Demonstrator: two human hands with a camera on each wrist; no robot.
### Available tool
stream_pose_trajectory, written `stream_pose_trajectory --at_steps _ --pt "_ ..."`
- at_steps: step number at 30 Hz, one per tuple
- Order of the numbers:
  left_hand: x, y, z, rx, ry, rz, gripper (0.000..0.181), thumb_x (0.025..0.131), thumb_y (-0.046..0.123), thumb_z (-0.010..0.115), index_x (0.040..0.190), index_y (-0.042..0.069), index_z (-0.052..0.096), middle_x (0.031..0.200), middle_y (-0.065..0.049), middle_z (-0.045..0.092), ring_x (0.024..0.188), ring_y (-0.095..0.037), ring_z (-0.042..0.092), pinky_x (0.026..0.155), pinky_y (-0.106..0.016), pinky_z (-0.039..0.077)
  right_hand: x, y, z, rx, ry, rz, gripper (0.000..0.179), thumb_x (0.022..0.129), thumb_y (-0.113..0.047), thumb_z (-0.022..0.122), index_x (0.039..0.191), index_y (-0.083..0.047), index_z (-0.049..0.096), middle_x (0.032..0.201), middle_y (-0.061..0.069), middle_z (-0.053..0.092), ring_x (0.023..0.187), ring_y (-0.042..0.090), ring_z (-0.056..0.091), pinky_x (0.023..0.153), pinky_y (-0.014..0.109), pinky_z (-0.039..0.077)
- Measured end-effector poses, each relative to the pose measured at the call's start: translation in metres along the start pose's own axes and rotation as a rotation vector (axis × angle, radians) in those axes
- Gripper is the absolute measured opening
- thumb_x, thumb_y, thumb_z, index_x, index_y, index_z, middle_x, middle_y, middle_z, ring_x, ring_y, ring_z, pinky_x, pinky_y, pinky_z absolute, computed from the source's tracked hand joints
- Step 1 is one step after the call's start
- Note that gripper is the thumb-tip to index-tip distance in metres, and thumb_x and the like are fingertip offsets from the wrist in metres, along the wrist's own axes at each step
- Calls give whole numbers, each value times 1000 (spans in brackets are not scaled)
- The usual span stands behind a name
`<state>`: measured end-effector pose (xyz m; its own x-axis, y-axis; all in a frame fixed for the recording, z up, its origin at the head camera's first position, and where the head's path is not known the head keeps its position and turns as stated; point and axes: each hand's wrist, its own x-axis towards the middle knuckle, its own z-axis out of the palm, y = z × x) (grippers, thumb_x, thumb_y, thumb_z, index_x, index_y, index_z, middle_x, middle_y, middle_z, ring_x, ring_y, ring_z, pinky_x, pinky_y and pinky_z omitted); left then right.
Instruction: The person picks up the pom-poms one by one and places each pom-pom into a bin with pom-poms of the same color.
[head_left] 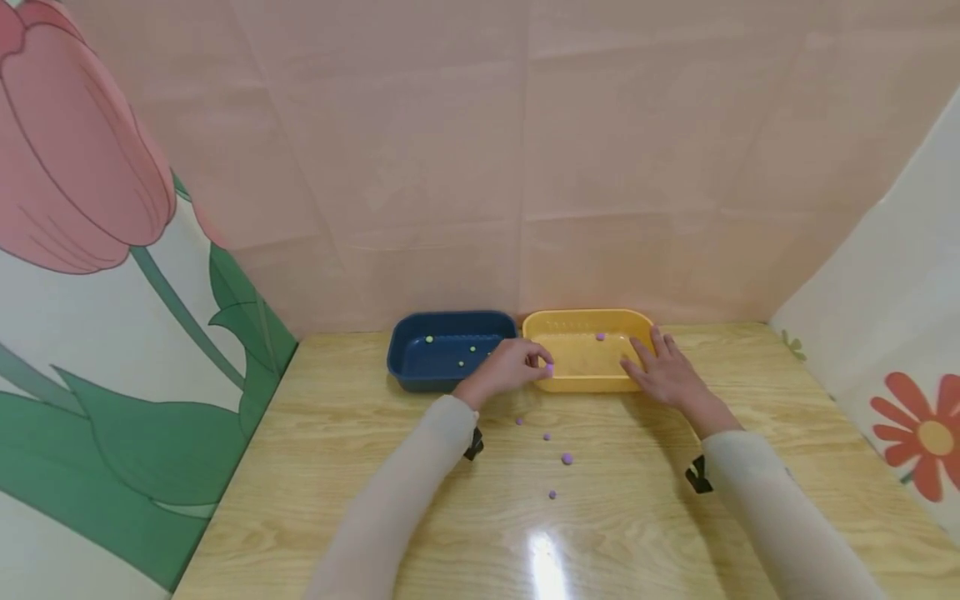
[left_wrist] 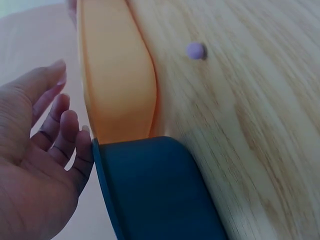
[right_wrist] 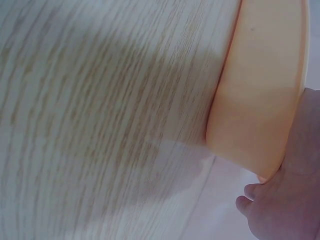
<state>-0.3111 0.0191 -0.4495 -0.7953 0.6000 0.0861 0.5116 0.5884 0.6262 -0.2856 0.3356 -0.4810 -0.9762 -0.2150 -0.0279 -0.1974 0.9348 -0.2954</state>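
At our left hand (head_left: 504,367) the fingertips curl together and pinch a small purple bead (head_left: 550,367), held just over the near-left corner of the yellow tray (head_left: 577,318). From the left wrist view the fingers (left_wrist: 65,135) look loosely bent beside the tray walls, and we cannot see the bead there. Our right hand (head_left: 663,372) lies with fingers spread and mostly straight, resting on the right end of the yellow tray at about 3 o'clock from the bead; the right wrist view shows only the heel of the hand (right_wrist: 287,200) against the tray's outer wall (right_wrist: 255,100).

Inside the yellow tray one more purple bead (head_left: 600,337) sits near the far wall, at 1 o'clock from the pinched one. Touching the yellow tray at 9 o'clock is the blue tray (head_left: 450,321), with a few green beads (head_left: 429,339) on its floor.

At 6 o'clock from the left hand, four loose purple beads (head_left: 567,458) lie scattered on the wooden table (head_left: 337,467), trailing toward us between our two sleeves. One of them (left_wrist: 196,50) shows in the left wrist view on the table near the yellow tray (left_wrist: 115,75) and blue tray (left_wrist: 155,190).

At 9 o'clock a panel with a painted tulip (head_left: 75,150) borders the table.
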Motion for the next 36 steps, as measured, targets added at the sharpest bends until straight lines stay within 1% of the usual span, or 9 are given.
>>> stream_pose_trajectory --at_steps 6,9,19,21,23,28,30,33,36 --pt "16 2 0 109 25 -1 17 97 32 70 108 20 78 81 6 61 71 -9 52 63 -21 41 -2 -1 -1 9 32 -18 75 109 -50 31 156 8 25 158 44 -1 141 68 4 112 74 12" --pt "21 1 0 131 34 -17 17 97 32 70 107 21 78 82 6 61 72 -8 53 63 -21 42 -3 -2 -1 19 47 -19 73 109 -47 35 156 8 25 158 44 -1 141 68 4 112 74 11" --pt "32 -2 0 163 48 -75 21 97 35 70 111 21 77 86 5 61 73 -10 54 62 -23 43 -2 -2 0 -16 22 -7 73 110 -48 32 157 6 24 159 42 -1 142 66 5 113 73 13" --pt "33 -1 0 178 59 -75 25 97 37 69 115 21 76 91 3 63 76 -11 55 63 -24 44 -1 -2 1 -11 20 -2 73 110 -48 32 158 6 23 159 42 -2 143 66 4 113 73 12" --pt "33 -1 1 187 69 -75 33 97 38 69 125 21 73 99 -1 66 79 -12 56 64 -26 45 -1 0 1 -9 14 2 73 110 -49 31 158 6 22 160 41 -4 143 66 3 113 73 11" --pt "31 -3 1 175 79 -99 58 97 39 70 150 23 52 119 -8 62 91 -16 59 71 -32 49 0 1 1 -8 10 2 74 110 -49 29 158 6 21 160 41 -5 142 66 1 114 73 10" --pt "30 -4 0 171 83 -108 62 97 39 69 154 25 47 127 -8 58 100 -17 59 77 -34 51 -1 0 0 -5 10 3 73 110 -48 29 158 6 22 160 41 -5 143 66 1 115 72 9" --pt "27 -8 -2 175 92 -108 64 98 41 68 155 26 44 137 -6 53 112 -17 59 84 -36 52 -1 -2 -1 -5 8 1 72 110 -48 28 158 6 21 160 41 -5 143 66 1 115 71 8" --pt "25 -10 -5 173 97 -100 65 97 42 68 155 26 44 140 -6 51 114 -17 58 85 -36 52 -1 -1 0 12 6 1 72 110 -47 30 158 6 21 160 41 -5 143 66 0 115 71 7"
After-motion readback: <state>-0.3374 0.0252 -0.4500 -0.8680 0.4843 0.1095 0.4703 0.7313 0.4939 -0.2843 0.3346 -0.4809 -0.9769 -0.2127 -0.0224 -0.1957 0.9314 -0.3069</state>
